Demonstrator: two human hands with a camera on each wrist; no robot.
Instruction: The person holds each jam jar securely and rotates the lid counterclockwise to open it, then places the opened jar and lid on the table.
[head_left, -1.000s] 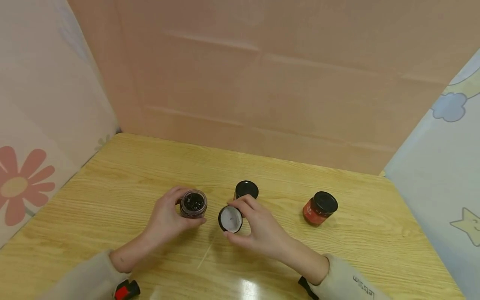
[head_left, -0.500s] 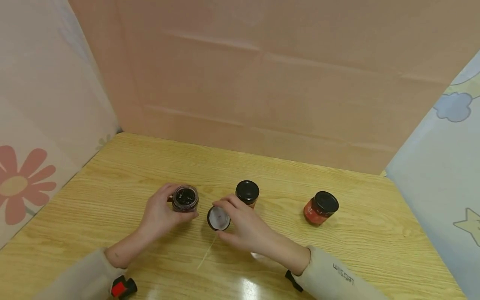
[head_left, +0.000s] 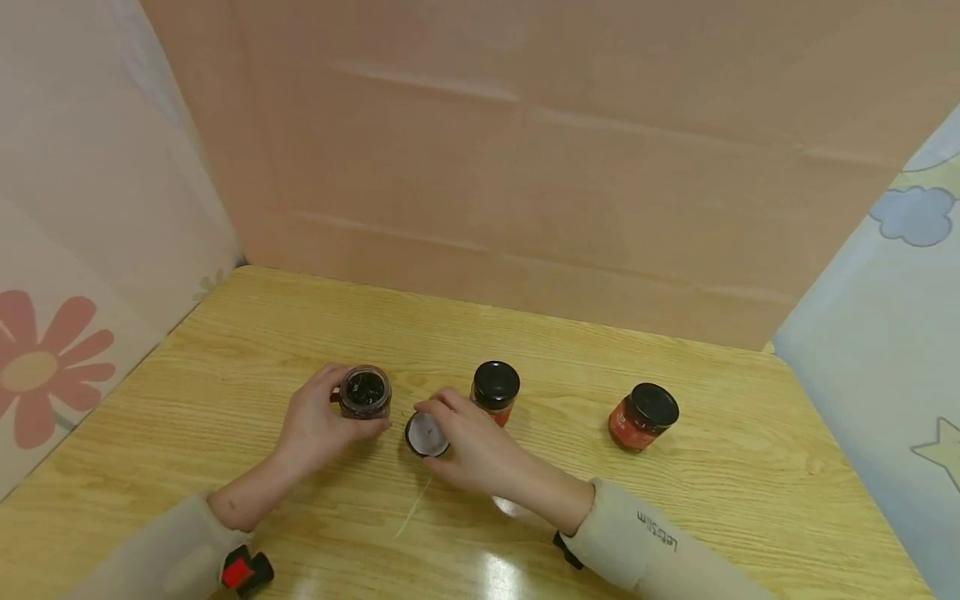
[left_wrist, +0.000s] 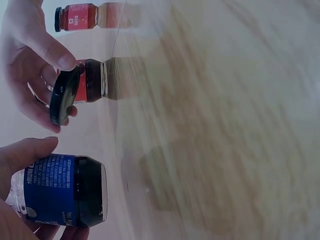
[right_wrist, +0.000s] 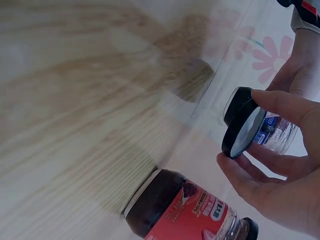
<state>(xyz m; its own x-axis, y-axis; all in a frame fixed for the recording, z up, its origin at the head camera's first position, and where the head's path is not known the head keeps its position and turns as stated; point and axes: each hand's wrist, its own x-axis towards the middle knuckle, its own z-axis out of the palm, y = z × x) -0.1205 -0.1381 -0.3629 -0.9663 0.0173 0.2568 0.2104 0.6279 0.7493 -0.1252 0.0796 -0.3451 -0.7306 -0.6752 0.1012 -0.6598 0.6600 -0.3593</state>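
My left hand (head_left: 318, 425) grips an open glass jar (head_left: 366, 390) with dark contents. In the left wrist view the jar's blue label (left_wrist: 52, 187) faces the camera, and the thumb lies along its side. My right hand (head_left: 487, 450) pinches a black lid (head_left: 427, 434) by its rim, thumb on one edge and fingers on the other. The lid is tilted, its whitish inside showing, a short way right of the open jar and apart from it. Whether the jar's base touches the table is hard to tell.
Just behind the right hand stands a red-labelled jar (head_left: 496, 385) with a black lid. Another red-labelled jar (head_left: 642, 417), also lidded, is farther right on the wooden table (head_left: 750, 467). A pinkish-brown sheet (head_left: 525, 183) rises behind the table, with patterned panels at both sides.
Both hands have shifted left, the left one carrying the open jar slightly left and back, the right one bringing the lid left. The two lidded jars stay in place.
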